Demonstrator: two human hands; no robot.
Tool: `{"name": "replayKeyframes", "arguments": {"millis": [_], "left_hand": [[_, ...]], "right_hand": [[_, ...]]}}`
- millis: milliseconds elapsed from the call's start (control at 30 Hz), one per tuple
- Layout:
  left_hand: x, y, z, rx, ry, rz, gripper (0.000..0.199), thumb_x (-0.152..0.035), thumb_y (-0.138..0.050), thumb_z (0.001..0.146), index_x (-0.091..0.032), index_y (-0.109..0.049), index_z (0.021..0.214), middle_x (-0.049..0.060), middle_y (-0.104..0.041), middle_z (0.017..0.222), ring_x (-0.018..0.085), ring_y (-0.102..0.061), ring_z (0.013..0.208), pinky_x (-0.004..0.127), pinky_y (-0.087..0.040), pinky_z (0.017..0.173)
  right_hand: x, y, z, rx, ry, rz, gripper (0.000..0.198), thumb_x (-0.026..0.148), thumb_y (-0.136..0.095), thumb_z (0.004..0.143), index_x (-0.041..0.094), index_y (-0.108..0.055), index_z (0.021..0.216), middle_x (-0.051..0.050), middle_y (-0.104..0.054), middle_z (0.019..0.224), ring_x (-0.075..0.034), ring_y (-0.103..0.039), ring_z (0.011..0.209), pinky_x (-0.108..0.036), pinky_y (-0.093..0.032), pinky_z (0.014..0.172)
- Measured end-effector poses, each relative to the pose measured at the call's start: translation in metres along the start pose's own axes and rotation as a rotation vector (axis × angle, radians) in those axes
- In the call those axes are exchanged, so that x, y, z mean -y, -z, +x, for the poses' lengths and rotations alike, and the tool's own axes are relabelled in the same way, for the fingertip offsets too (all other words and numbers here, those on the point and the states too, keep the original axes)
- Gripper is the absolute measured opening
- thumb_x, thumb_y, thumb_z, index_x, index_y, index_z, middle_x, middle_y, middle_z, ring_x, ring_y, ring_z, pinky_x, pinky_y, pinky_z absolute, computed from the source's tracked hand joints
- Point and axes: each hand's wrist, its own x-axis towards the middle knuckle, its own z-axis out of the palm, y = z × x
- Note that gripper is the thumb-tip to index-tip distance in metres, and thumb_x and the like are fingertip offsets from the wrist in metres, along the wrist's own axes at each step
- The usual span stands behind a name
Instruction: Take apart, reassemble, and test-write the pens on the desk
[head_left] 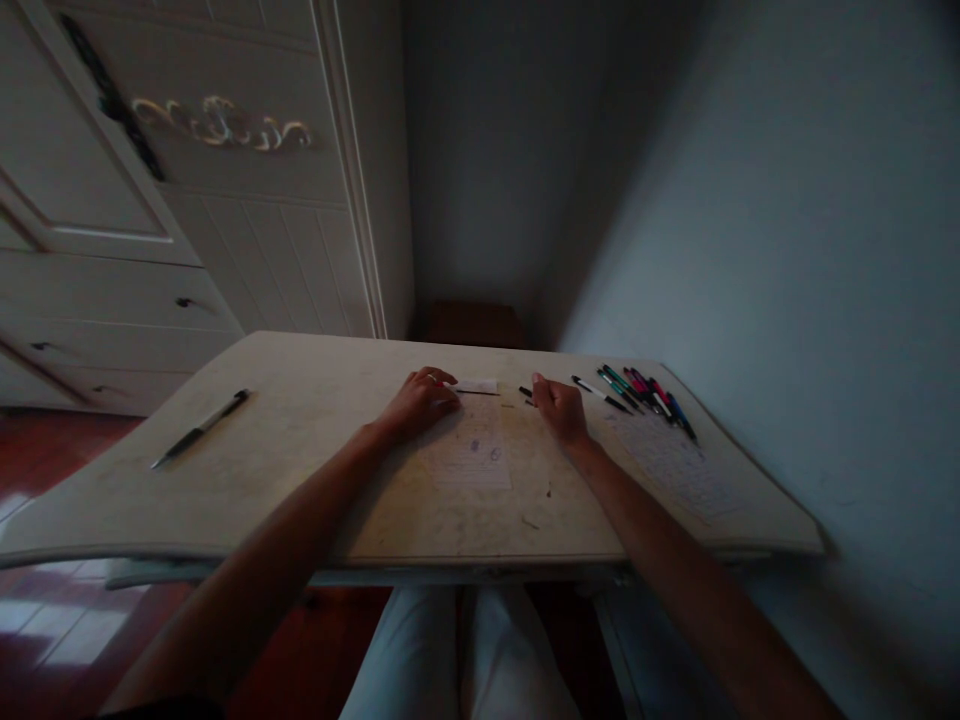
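My left hand [424, 402], with a ring on one finger, rests at the upper left of a printed paper slip [472, 455]. Its fingers are bent together at the end of a thin dark stick [480, 393], which looks like a pen refill and points right. My right hand [561, 408] is closed just right of the slip. From its left side pokes a short black pen part [526, 391]; the rest is hidden by the fingers. A smaller dark bit shows just below that part.
Several pens [649, 390] lie in a cluster at the right, with a black-and-white pen [600, 394] beside them. Below is a handwritten sheet [675, 465]. Another pen [201, 428] lies far left on the table [300, 380]. A wall [787, 250] and a white cabinet [262, 230] stand around.
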Motion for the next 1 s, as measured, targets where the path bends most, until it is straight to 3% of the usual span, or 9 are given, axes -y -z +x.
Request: {"name": "replayKeyframes", "arguments": {"millis": [200,367,533,667,833,1000], "left_hand": [[0.003,0.004,0.002,-0.049,-0.016,0.020,0.013,-0.031,-0.064,0.086,-0.025,-0.076,0.083,0.009,-0.070,0.108,0.027,-0.059,0.106,0.048,-0.046,0.098],[0.002,0.005,0.004,-0.134,0.034,0.020,0.010,-0.028,-0.065,0.084,-0.024,-0.073,0.080,0.010,-0.069,0.105,0.027,-0.058,0.103,0.049,-0.047,0.095],[-0.002,0.007,0.006,-0.245,0.039,-0.031,0.006,-0.026,-0.066,0.082,-0.023,-0.071,0.080,0.010,-0.068,0.100,0.027,-0.057,0.099,0.047,-0.047,0.094],[-0.002,0.007,0.006,-0.283,0.086,-0.032,0.008,-0.026,-0.063,0.085,-0.022,-0.070,0.084,0.008,-0.068,0.088,0.025,-0.059,0.089,0.041,-0.048,0.088],[0.000,0.002,0.006,-0.221,0.111,0.004,0.019,-0.022,-0.059,0.087,-0.022,-0.072,0.100,0.008,-0.068,0.090,0.025,-0.060,0.088,0.039,-0.049,0.083],[0.001,-0.003,0.009,-0.146,0.069,0.101,0.017,-0.022,-0.061,0.086,-0.025,-0.077,0.091,0.010,-0.070,0.090,0.027,-0.060,0.091,0.043,-0.047,0.086]], "right_hand": [[-0.003,-0.002,0.007,-0.071,0.108,-0.156,0.040,0.040,-0.042,0.096,0.020,-0.054,0.064,-0.002,-0.054,0.061,-0.017,-0.048,0.063,-0.029,-0.036,0.064],[-0.006,-0.010,0.005,0.098,0.216,-0.231,0.022,0.033,-0.057,0.092,0.019,-0.073,0.086,-0.009,-0.064,0.091,-0.022,-0.055,0.089,-0.036,-0.041,0.085],[-0.005,-0.016,0.000,0.258,0.284,-0.269,0.016,0.032,-0.070,0.086,0.024,-0.077,0.098,-0.011,-0.061,0.112,-0.025,-0.054,0.100,-0.042,-0.039,0.091],[-0.003,-0.014,-0.001,0.285,0.267,-0.287,0.011,0.027,-0.071,0.085,0.023,-0.077,0.094,-0.011,-0.062,0.114,-0.026,-0.053,0.105,-0.042,-0.037,0.091],[-0.001,-0.013,-0.001,0.294,0.236,-0.278,0.006,0.021,-0.069,0.086,0.022,-0.075,0.087,-0.010,-0.064,0.111,-0.026,-0.053,0.107,-0.042,-0.037,0.090],[0.005,-0.011,-0.002,0.298,0.238,-0.280,0.006,0.018,-0.066,0.087,0.019,-0.072,0.086,-0.010,-0.064,0.109,-0.026,-0.052,0.107,-0.041,-0.037,0.090]]}}
